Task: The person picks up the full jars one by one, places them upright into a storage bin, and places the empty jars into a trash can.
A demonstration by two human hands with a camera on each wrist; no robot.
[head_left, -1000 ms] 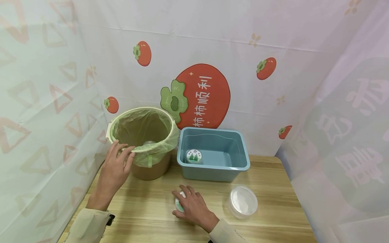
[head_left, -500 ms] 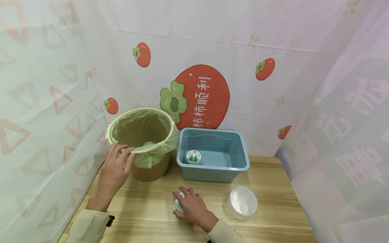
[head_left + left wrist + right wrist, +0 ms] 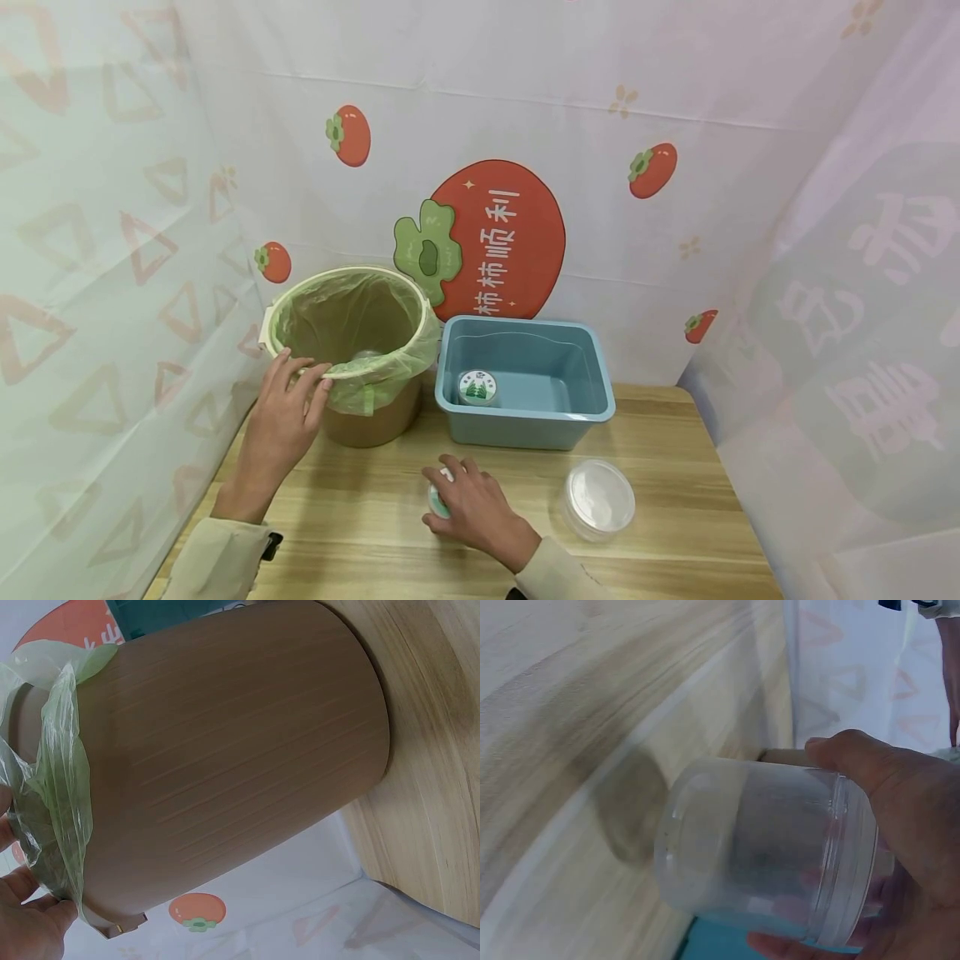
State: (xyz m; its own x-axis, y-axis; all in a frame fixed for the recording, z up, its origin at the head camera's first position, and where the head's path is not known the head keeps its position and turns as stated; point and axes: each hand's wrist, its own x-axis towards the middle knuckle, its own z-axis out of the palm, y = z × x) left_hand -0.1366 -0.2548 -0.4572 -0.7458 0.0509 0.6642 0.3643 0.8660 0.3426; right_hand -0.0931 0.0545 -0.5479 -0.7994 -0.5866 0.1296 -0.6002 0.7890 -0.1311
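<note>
My left hand (image 3: 287,408) grips the near rim of a brown trash can (image 3: 371,425) lined with a green plastic bag (image 3: 401,367). In the left wrist view its fingers (image 3: 21,881) pinch the bag over the rim. My right hand (image 3: 476,510) holds a clear plastic jar (image 3: 757,847) by its lid from above, fingers and thumb round the lid's edge. The jar's base is close over the wooden table, with a shadow beside it. From the head view only part of the green-and-white lid (image 3: 438,500) shows; the hand hides the rest.
Behind the right hand stands a blue bin (image 3: 525,429), with a jar (image 3: 477,388) with a tree-printed lid in its left corner. To the right on the table (image 3: 675,467) is a clear round container (image 3: 600,500). Something clear (image 3: 366,357) lies inside the trash can. Printed cloth walls enclose the table.
The right hand has shifted very slightly left and away with the jar. The left hand stays on the trash can's rim.
</note>
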